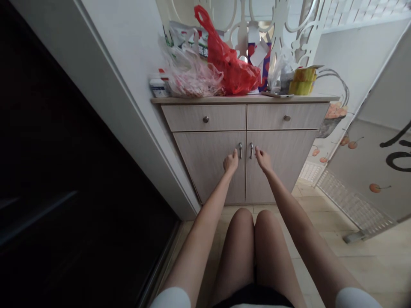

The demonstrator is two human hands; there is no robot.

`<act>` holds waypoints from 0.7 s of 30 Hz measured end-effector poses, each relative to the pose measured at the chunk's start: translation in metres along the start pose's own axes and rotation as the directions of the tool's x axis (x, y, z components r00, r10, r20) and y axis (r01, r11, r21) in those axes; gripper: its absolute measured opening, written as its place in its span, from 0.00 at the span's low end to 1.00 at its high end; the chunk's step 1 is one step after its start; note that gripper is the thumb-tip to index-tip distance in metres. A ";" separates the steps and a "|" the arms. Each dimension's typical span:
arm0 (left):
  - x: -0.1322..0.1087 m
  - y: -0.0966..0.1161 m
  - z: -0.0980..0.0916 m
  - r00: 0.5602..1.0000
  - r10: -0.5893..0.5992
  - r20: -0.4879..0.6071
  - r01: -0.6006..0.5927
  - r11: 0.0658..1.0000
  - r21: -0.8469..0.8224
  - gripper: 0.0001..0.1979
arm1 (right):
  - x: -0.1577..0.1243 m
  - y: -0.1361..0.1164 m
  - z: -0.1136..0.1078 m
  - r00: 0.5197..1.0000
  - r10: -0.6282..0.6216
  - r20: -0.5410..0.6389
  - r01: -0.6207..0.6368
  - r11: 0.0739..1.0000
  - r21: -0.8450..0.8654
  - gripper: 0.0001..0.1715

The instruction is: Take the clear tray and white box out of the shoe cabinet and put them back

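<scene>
Both my arms reach out to a low cabinet with two pale wood-grain doors. My left hand (231, 162) is curled closed just left of the metal handle (240, 150) on the left door (208, 156). Beside the handle (251, 150) of the right door (282, 156), my right hand (263, 161) is also curled, with a small gap between its fingers and the metal. Both handles show in full, and neither hand appears wrapped around one. The doors are shut.
Two drawers with round knobs, left (206, 119) and right (287, 118), sit above the doors. On top stand a red plastic bag (233, 68), a clear bag (195, 75), yellow tape rolls (302, 81) and a phone (278, 94). A dark panel (64, 171) is at left, a decorated partition (362, 184) at right.
</scene>
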State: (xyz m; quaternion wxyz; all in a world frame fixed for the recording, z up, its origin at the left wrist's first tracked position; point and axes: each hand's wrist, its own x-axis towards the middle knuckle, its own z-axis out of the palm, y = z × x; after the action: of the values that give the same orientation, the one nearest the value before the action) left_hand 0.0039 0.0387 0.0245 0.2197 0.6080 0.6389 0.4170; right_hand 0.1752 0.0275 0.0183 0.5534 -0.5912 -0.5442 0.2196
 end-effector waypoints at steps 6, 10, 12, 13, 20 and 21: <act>0.020 0.007 0.030 0.999 0.021 0.028 -0.019 0.996 -0.087 0.12 | 0.028 0.015 0.037 0.999 -0.010 0.053 0.004 0.995 0.104 0.29; 0.020 0.000 0.032 0.997 0.071 0.033 -0.067 0.991 -0.117 0.08 | 0.027 0.018 0.043 0.998 -0.002 0.057 -0.003 0.995 0.097 0.27; 0.015 -0.005 0.028 0.996 0.090 0.023 -0.086 0.988 -0.126 0.06 | 0.020 0.019 0.041 0.999 0.001 0.049 -0.005 0.996 0.087 0.25; 0.010 -0.008 0.026 0.995 0.099 0.018 -0.096 0.987 -0.128 0.05 | 0.015 0.019 0.039 0.999 0.001 0.045 -0.005 0.997 0.082 0.23; -0.046 -0.030 0.005 0.966 0.228 -0.120 -0.237 0.969 -0.072 0.07 | -0.044 0.016 0.003 0.993 -0.119 0.012 0.118 0.991 0.063 0.18; -0.056 -0.035 0.000 0.958 0.247 -0.143 -0.259 0.964 -0.066 0.07 | -0.054 0.015 -0.006 0.990 -0.143 0.010 0.142 0.988 0.062 0.19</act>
State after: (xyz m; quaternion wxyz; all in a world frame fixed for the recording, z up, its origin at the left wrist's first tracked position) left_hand -0.0079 -0.0120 -0.0160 0.1468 0.6458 0.5510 0.5077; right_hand 0.1694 -0.0198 -0.0115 0.5817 -0.5321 -0.5818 0.2003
